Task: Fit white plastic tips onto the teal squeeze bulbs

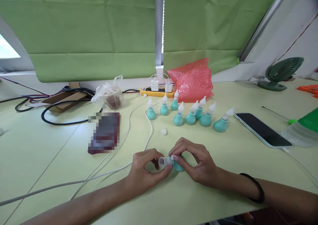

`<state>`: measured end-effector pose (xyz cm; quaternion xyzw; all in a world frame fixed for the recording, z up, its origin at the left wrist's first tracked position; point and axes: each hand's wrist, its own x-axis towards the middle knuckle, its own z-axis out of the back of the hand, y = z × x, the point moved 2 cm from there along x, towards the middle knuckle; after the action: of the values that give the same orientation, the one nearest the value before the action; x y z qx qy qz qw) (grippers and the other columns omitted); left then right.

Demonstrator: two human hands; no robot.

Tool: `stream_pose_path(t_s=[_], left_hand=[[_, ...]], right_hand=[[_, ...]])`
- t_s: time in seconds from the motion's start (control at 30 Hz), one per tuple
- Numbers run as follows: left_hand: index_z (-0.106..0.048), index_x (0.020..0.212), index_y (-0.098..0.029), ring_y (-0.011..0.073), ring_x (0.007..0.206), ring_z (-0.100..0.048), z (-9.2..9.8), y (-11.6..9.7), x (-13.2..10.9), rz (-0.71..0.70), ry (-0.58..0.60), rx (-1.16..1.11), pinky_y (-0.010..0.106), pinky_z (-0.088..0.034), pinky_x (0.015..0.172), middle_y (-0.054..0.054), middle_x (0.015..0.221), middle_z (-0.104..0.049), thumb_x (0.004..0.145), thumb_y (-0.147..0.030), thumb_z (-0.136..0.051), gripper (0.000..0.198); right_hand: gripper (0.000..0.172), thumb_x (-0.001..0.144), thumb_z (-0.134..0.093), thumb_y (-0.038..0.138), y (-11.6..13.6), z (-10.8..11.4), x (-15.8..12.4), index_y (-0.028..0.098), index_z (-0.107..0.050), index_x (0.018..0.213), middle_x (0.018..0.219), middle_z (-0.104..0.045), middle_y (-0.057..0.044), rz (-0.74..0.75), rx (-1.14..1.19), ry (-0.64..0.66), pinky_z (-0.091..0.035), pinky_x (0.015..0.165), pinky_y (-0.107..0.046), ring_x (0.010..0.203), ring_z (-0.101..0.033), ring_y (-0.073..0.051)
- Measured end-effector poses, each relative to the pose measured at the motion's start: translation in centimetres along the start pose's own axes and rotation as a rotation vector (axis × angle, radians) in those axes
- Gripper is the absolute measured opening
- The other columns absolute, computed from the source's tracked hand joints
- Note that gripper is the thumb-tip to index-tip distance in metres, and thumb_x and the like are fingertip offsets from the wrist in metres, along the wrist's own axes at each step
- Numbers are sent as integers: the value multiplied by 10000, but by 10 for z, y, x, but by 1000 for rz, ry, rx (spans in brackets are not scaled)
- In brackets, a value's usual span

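Observation:
My left hand (145,168) grips a clear plastic tube (163,162) between thumb and fingers, its wide end turned left. The tube lies sideways against the neck of a teal squeeze bulb (179,167), low over the table. My right hand (200,158) pinches a small white fitting (172,157) where tube and bulb meet; its fingers hide part of the bulb. Farther back stand several nasal aspirators (178,119) with teal bulbs and pale tips. One aspirator (221,124) at the right end leans over. A loose white tip (164,131) lies between them and my hands.
White cables (116,168) cross the table on the left, near a pixelated dark packet (105,132). Behind are an orange power strip (159,92) and red bubble wrap (193,84). To the right lie a phone (263,129) and a green-lidded container (304,129).

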<state>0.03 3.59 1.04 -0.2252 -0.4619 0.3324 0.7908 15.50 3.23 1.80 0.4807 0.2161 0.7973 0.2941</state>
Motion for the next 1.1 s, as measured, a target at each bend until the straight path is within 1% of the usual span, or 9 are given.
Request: stream_pose_path(t_s=[0.17, 0.27, 0.37, 0.47, 0.6, 0.77, 0.9, 1.0, 1.1], left_hand=[[-532, 562, -111, 68, 423, -436, -1, 1, 0, 21, 6, 4, 172, -360, 416, -8, 471, -498, 646, -179, -609, 133], [-533, 565, -110, 66, 421, -435, -1, 2, 0, 29, 6, 0, 170, -365, 417, -10, 469, -493, 647, -176, -604, 128], [-535, 566, -109, 67, 422, -436, 0, 1, 0, 34, 20, -5, 171, -367, 418, -9, 470, -494, 650, -178, -602, 128], [-534, 574, -109, 67, 426, -440, 0, 2, 0, 41, 23, -8, 170, -369, 421, -10, 476, -496, 650, -181, -609, 129], [-537, 586, -109, 68, 428, -450, 0, 2, 0, 35, 30, -13, 169, -375, 422, -8, 482, -506, 654, -177, -606, 119], [-539, 596, -115, 69, 429, -458, 0, 2, 0, 30, 34, -1, 168, -384, 424, -10, 484, -512, 662, -185, -599, 113], [-537, 594, -129, 65, 426, -459, 0, 2, 1, 31, 25, 10, 163, -392, 428, -21, 481, -517, 666, -185, -594, 108], [-533, 592, -137, 63, 421, -459, 0, 2, 1, 34, 22, 8, 162, -397, 424, -27, 478, -519, 668, -194, -596, 114], [-534, 596, -137, 66, 425, -466, 0, 3, 1, 36, 23, 0, 163, -402, 425, -23, 484, -524, 672, -208, -599, 123]], right_hand=[[141, 676, -548, 31, 0, 1, 0, 162, -529, 726, 698, -589, -37, 51, 64, -77, -472, 567, -282, 637, -546, -125], [141, 671, -560, 38, 0, 2, 1, 166, -538, 728, 684, -590, -34, 46, 74, -84, -477, 557, -288, 625, -549, -129], [166, 668, -577, 48, 0, 3, 0, 171, -552, 775, 669, -589, -29, 59, 61, -97, -483, 542, -282, 613, -548, -129], [205, 658, -597, 40, 1, 3, -2, 167, -562, 814, 672, -595, -30, 111, 21, -94, -487, 534, -265, 615, -554, -124], [221, 646, -605, 11, 5, 3, -3, 153, -569, 812, 678, -609, -35, 227, -31, -91, -499, 533, -243, 629, -571, -118], [216, 661, -584, -9, 7, 3, -2, 127, -574, 828, 711, -632, -57, 346, -58, -52, -535, 623, -239, 710, -603, -125], [228, 669, -572, -9, 4, 4, -5, 108, -573, 865, 782, -652, -78, 456, -147, -38, -536, 721, -251, 775, -613, -132], [239, 674, -568, 0, 2, 7, -8, 102, -567, 890, 829, -659, -80, 512, -227, 12, -515, 794, -289, 868, -594, -151], [253, 678, -568, 10, -1, 10, -12, 109, -560, 911, 879, -657, -70, 526, -321, 86, -482, 850, -341, 954, -557, -169]])
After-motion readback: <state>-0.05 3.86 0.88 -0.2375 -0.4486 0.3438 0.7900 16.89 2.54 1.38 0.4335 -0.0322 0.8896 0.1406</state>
